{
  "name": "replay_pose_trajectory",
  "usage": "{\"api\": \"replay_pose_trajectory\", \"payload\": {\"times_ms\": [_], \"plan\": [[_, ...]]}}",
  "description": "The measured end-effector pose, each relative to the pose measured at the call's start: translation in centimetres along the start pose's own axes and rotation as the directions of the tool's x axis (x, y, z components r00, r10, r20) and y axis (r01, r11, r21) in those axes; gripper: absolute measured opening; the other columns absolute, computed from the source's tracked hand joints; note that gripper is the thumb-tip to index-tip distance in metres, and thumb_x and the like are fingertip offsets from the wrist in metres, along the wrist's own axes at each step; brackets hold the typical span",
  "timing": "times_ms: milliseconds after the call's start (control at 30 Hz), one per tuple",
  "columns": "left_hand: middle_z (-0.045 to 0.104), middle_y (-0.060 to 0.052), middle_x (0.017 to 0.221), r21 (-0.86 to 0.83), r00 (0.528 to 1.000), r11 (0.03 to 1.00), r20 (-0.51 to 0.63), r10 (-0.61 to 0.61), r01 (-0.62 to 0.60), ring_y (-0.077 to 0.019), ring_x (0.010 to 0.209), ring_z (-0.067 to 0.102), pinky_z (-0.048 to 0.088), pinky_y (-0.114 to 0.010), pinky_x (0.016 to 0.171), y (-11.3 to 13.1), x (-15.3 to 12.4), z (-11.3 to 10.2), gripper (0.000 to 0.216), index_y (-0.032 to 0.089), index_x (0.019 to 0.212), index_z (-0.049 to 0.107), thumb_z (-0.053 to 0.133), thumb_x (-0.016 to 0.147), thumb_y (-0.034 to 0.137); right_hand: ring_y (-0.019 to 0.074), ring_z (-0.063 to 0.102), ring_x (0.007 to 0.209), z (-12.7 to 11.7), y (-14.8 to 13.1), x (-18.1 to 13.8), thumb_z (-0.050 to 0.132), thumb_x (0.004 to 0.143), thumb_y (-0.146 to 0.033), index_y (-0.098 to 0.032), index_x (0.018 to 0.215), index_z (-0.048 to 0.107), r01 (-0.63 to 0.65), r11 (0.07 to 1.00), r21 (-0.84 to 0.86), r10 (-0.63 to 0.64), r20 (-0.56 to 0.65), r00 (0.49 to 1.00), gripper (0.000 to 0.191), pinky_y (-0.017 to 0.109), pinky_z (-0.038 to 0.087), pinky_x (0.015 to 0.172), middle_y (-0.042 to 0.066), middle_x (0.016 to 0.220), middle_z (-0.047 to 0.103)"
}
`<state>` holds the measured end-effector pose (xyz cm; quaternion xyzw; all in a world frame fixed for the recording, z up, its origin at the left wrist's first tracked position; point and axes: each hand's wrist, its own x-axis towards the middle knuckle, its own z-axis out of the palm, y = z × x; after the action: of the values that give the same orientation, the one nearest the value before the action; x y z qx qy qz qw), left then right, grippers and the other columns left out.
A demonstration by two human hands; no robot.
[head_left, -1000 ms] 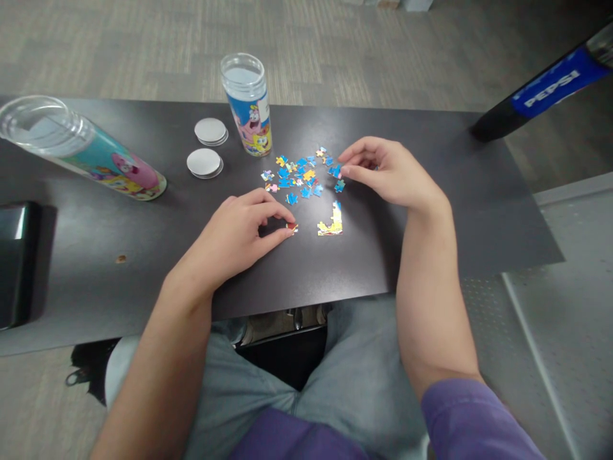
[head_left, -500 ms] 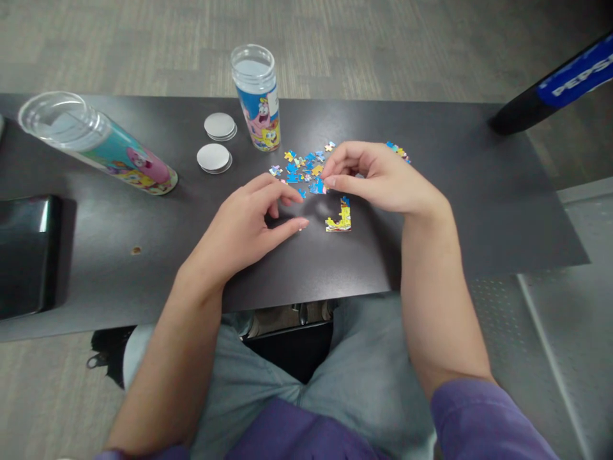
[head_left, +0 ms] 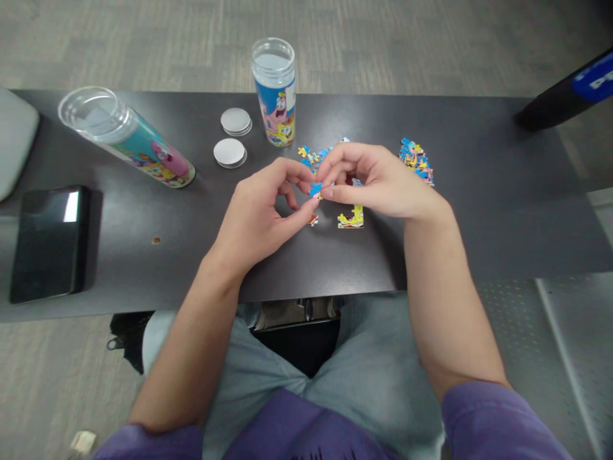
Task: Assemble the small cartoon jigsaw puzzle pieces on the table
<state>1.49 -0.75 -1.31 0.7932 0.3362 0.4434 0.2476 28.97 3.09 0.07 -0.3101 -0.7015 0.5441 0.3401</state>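
While a dark table [head_left: 479, 211] is stretching across the whole view, its near edge is running just above the person's knees and its far edge is meeting the carpeted floor. At the far left a pale object [head_left: 14, 137] is being cut off by the frame, and a black phone [head_left: 48, 241] is lying flat near the front edge, with bare tabletop lying open between it and the hands. Further right, a clear tube [head_left: 129, 137] with cartoon print is lying on its side, mouth toward the left; whether anything is inside is hard to make out. Two round lids [head_left: 232, 137] are sitting just beside an upright printed tube [head_left: 275, 89], which is standing open at the top.

At the centre, the left hand [head_left: 258, 217] and right hand [head_left: 378, 179] are meeting, fingertips pressed close, both pinching one small blue puzzle piece [head_left: 315, 190] held just above the table. Loose pieces [head_left: 311, 155] are lying behind the fingers, partly hidden by them. A small joined yellow section [head_left: 352, 218] is lying under the right hand's edge, with a tiny piece [head_left: 313, 221] near it. Further right, another heap of pieces [head_left: 416, 160] is lying apart, with open tabletop beyond. At the far right a dark bottle [head_left: 565, 96] with a blue label is being cropped by the frame.
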Motion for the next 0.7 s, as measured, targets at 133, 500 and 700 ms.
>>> {"api": "replay_pose_trajectory", "payload": {"times_ms": [133,500,700], "plan": [[0.094,0.001,0.116,-0.03,0.999,0.999,-0.035,0.036,-0.037,-0.0185,0.085,0.084,0.074,-0.037,0.078,-0.1,0.0,0.0,0.027,0.027,0.136,0.081,0.091,0.113,0.015,0.017,0.073,0.081,-0.2,0.3,0.0,0.104,0.108,-0.034,-0.02,0.123,0.088,0.064,0.998,0.006,-0.065,0.048,0.997,0.027,0.032,0.048,0.073,0.0,0.093,0.086],[0.094,-0.002,0.114,0.065,0.999,0.997,-0.019,-0.039,0.041,-0.0224,0.088,0.084,0.072,-0.041,0.079,0.1,0.0,-0.1,0.017,0.029,0.127,0.085,0.087,0.124,0.046,0.0222,0.081,0.083,0.3,-0.8,0.0,0.108,0.101,-0.04,-0.026,0.11,0.08,-0.101,0.993,0.069,0.099,0.02,0.995,0.032,0.035,0.06,0.078,0.002,0.092,0.091],[0.094,0.0,0.121,0.004,0.999,0.999,0.037,-0.035,0.035,-0.0207,0.082,0.078,0.072,-0.046,0.078,0.4,0.1,-0.2,0.022,0.031,0.132,0.08,0.092,0.113,0.033,0.0226,0.076,0.078,0.3,-1.1,0.1,0.113,0.102,-0.052,-0.029,0.105,0.078,-0.141,0.989,0.051,0.143,-0.042,0.989,0.043,0.036,0.058,0.073,-0.001,0.083,0.082]]}}
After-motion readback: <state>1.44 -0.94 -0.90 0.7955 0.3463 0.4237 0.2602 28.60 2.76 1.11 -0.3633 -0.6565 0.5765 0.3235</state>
